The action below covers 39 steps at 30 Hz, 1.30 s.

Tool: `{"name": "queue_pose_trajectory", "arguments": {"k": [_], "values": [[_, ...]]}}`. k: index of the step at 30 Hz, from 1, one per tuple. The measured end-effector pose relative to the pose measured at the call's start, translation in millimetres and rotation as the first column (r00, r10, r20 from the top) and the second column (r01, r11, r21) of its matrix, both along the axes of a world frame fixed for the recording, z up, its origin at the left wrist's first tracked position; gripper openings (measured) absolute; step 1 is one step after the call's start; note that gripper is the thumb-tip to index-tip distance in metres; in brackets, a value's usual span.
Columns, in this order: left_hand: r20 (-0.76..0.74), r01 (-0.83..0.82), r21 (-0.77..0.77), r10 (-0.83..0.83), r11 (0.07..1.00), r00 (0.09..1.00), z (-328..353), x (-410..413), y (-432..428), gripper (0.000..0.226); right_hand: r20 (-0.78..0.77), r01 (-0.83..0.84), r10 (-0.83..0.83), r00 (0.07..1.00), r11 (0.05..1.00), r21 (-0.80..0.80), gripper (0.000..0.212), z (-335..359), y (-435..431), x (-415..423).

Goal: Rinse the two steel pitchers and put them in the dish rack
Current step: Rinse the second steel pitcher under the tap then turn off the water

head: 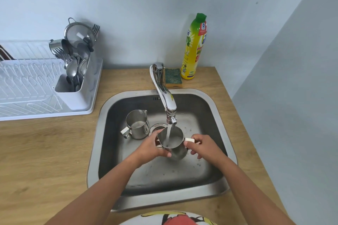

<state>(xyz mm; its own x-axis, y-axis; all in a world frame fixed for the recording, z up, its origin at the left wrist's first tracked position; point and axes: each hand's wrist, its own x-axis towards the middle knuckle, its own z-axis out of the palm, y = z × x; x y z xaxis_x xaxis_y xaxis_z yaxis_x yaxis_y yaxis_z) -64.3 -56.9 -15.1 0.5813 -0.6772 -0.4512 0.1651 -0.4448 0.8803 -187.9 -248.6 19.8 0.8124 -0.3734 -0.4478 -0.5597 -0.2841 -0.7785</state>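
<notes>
A small round stainless-steel pitcher (177,152) with a white handle is held upright over the middle of the sink basin, right under the spout. A thin stream of water (169,130) runs into its open mouth. The left hand (152,145) wraps its curled fingers round the pitcher's body from 9 o'clock. The right hand (203,145) pinches the white handle at 3 o'clock.

At 10 o'clock from it, a second matching steel pitcher (137,124) stands upright on the basin floor, near but apart, its white handle pointing to 8 o'clock. The round drain (157,126) lies between the two. The curved chrome faucet (164,91) rises at 12 o'clock from the rim of the square steel sink (216,102).

On the wooden counter (45,151), at 12 o'clock beyond the sink, a green-and-yellow sponge (173,78) lies just beside a tall yellow dish-soap bottle with a green cap (193,47). At 10 o'clock sits a white plastic dish rack (27,86), its cutlery holder (73,95) filled with spoons and forks.
</notes>
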Motion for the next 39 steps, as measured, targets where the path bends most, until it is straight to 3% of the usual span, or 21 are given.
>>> {"name": "queue_pose_trajectory", "arguments": {"k": [6,9,14,21,26,31,35,39], "values": [[-0.013,-0.003,0.016,0.004,1.0,1.0,-8,-7,-15,0.093,0.004,-0.075,0.079,0.997,0.953,-0.292,0.039,19,-10,-4],[-0.005,-0.014,-0.018,0.014,1.0,1.0,-4,-7,-24,0.08,0.036,-0.055,0.07,0.997,0.947,-0.318,0.033,25,-15,-6],[0.069,-0.072,-0.051,0.076,0.996,0.995,6,0,-31,0.076,0.112,0.053,-0.032,0.993,0.98,-0.194,0.016,17,-19,-5],[0.313,-0.089,-0.002,0.085,0.996,0.946,22,1,-24,0.087,0.175,0.197,-0.231,0.957,0.962,0.191,0.011,5,-11,4],[0.217,-0.079,-0.04,0.086,0.996,0.972,20,4,-7,0.09,0.114,0.18,-0.225,0.968,0.932,0.314,0.013,-5,1,10],[0.168,-0.101,-0.015,0.103,0.995,0.98,23,0,13,0.067,0.052,0.147,-0.173,0.984,0.934,0.326,0.019,-11,17,16],[0.064,-0.136,0.033,0.134,0.99,0.989,18,-1,21,0.045,-0.011,0.115,-0.115,0.993,0.97,0.216,0.024,-4,22,16],[-0.134,-0.073,0.006,0.073,0.997,0.988,16,-11,18,0.038,-0.104,0.059,-0.058,0.993,0.998,0.006,0.025,6,15,16]]}}
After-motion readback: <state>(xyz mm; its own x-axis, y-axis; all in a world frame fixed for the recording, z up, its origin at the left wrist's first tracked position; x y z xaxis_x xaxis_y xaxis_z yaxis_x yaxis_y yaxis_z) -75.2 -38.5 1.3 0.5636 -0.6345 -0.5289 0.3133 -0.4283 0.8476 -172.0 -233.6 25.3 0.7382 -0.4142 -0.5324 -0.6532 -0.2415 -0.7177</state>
